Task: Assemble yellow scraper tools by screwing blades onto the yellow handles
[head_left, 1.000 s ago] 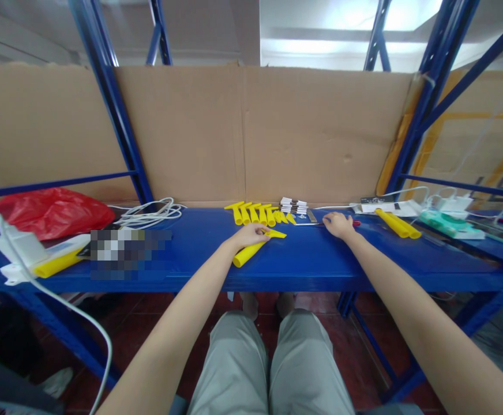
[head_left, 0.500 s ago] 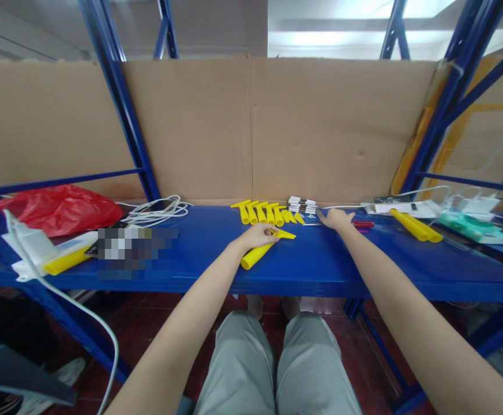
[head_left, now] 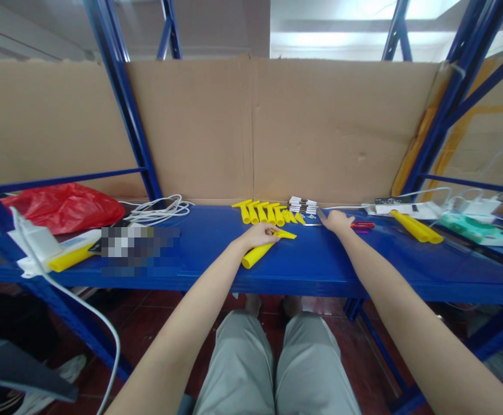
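Observation:
My left hand (head_left: 258, 235) is closed around a yellow T-shaped plastic part (head_left: 255, 256). Its round hollow end points toward me, and its flat crosspiece sticks out to the right past my fingers. On the blue shelf farther right, my right hand (head_left: 337, 220) reaches down with bent fingers beside a small dark grey piece (head_left: 321, 214). Whatever its fingertips pinch is hidden. A red-handled screwdriver (head_left: 363, 225) lies by that hand, its shaft passing beneath it. Behind my hands stand several yellow T-shaped parts (head_left: 262, 213) in a row, smaller yellow pieces (head_left: 292, 217) and stacked white pieces (head_left: 302, 205).
Two yellow tubes (head_left: 416, 226) lie at right, near a green-and-white packet (head_left: 476, 229) and white cables. At left are a red plastic bag (head_left: 65, 207), a coiled white cable (head_left: 160, 210) and another yellow tube (head_left: 70, 257). A cardboard panel (head_left: 312, 127) closes the back.
The view has shifted very slightly. Both hands stay in nearly the same places, with the yellow T-shaped part still in my left hand.

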The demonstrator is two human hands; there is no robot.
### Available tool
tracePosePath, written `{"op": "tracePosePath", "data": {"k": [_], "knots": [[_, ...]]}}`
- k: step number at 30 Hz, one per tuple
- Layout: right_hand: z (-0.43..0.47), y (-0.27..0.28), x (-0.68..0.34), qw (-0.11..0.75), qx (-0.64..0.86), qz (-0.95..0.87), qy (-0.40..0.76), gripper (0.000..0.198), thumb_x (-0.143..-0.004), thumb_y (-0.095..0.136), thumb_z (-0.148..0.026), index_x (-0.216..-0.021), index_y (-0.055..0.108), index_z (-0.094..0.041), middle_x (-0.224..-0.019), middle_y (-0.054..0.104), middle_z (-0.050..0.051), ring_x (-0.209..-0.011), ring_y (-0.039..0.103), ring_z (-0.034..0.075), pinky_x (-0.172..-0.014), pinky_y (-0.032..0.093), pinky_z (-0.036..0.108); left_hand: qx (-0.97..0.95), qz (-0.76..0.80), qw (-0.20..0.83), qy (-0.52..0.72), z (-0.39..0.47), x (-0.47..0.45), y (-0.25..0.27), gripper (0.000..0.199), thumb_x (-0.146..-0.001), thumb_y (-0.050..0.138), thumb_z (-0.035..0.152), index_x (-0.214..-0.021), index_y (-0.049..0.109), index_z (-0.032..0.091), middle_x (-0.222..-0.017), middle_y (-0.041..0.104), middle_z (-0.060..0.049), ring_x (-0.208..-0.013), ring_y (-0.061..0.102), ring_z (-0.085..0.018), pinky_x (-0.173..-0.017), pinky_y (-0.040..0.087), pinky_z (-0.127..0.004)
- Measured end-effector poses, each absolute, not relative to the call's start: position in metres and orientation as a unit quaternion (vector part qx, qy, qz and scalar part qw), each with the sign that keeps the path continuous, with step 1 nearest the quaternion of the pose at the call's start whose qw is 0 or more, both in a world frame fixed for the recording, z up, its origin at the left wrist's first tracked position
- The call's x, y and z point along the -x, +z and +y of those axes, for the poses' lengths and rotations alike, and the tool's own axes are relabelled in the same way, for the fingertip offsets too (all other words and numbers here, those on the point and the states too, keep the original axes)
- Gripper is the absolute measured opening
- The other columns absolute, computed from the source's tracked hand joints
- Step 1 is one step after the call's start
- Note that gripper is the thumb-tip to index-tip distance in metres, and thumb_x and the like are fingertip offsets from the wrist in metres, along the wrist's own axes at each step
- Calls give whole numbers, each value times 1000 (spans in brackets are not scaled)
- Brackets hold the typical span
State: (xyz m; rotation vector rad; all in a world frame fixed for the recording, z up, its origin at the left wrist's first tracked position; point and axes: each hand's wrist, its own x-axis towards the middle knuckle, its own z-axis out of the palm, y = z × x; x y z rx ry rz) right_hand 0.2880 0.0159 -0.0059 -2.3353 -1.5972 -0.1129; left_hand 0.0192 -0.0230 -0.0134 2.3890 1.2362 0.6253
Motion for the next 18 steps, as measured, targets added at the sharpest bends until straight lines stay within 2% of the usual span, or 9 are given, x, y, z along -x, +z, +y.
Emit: {"op": "tracePosePath", "data": {"k": [4, 9, 18], "knots": [[15, -6, -289, 176, 822, -541, -24, 68, -91, 31, -59, -123, 60, -7, -125, 58, 26, -118, 51, 38, -99, 31, 58, -850, 440, 190, 219, -23, -19, -14, 41, -77, 62, 33, -112, 68, 13, -95, 69, -6, -84, 62, -19, -71, 45, -25], [12, -4, -291, 179, 829, -530, -1, 58, -88, 44, -52, -123, 60, -8, -122, 60, 24, -118, 53, 37, -99, 33, 56, -850, 437, 191, 224, -22, -19, -14, 40, -77, 63, 33, -111, 68, 14, -93, 70, -6, -83, 62, -19, -71, 45, -25], [15, -7, -295, 175, 823, -541, -19, 53, -88, 44, -49, -118, 62, -10, -119, 62, 22, -113, 54, 35, -99, 29, 57, -851, 439, 183, 223, -23, -19, -13, 41, -77, 63, 34, -112, 68, 14, -96, 70, -6, -85, 62, -21, -73, 45, -27]]}}
